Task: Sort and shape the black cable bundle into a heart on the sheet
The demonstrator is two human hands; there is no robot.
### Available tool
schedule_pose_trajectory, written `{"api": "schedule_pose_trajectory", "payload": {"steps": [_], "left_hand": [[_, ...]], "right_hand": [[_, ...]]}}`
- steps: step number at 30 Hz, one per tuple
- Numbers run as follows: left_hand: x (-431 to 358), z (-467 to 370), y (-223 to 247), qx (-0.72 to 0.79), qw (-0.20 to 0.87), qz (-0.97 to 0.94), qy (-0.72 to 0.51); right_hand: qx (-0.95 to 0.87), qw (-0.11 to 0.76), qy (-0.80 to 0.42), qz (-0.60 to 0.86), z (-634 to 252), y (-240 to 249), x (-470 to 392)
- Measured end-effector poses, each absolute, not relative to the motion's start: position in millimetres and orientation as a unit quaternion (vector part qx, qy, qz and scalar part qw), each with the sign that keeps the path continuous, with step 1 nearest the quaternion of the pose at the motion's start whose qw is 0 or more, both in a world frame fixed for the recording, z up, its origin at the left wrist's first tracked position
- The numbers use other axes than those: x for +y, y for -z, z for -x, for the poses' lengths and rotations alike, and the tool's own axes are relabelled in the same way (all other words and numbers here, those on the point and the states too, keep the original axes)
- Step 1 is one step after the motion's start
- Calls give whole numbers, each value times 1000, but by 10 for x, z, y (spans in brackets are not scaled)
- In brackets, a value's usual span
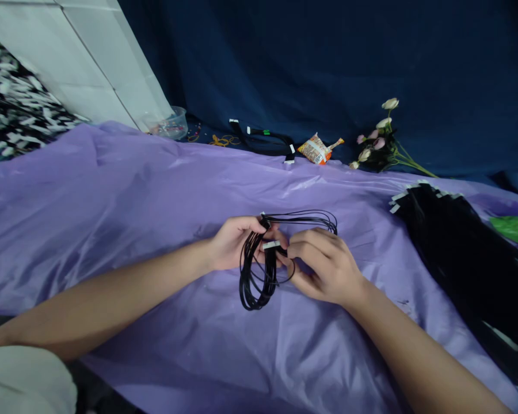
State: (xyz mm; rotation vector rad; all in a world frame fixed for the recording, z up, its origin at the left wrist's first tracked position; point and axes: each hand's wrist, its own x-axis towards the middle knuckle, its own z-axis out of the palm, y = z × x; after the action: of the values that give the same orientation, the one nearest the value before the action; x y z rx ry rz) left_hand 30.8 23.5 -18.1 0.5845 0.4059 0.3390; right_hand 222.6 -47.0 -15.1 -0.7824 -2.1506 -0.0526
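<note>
A black cable bundle (251,287) with white connectors hangs in loops between my two hands, above the purple cloth (176,195). My left hand (237,242) is closed on the bundle, its thumb pressing near one connector. The other white connector (271,245) faces up between the hands. My right hand (323,261) pinches the black wires just right of that connector, and a loop of wires passes behind its fingers. Its fingertips are partly hidden.
On the right lies a large pile of black cables (461,259) beside a green bag (513,229). Along the back are artificial flowers (377,141), an orange packet (316,149), another cable (267,150) and a clear bowl (172,125). White-and-black pieces (15,98) fill the far left.
</note>
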Motion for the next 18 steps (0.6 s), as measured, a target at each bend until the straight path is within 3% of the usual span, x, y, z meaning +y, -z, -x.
{"api": "schedule_pose_trajectory", "payload": {"steps": [10,18], "left_hand": [[207,-330,148,224,898,-340,-164],[213,-341,145,205,900,-349,-160]], "right_hand": [[-628,597,-177,466,-2198,217,-502],[-484,647,-320,494,-2132,170,-471]]}}
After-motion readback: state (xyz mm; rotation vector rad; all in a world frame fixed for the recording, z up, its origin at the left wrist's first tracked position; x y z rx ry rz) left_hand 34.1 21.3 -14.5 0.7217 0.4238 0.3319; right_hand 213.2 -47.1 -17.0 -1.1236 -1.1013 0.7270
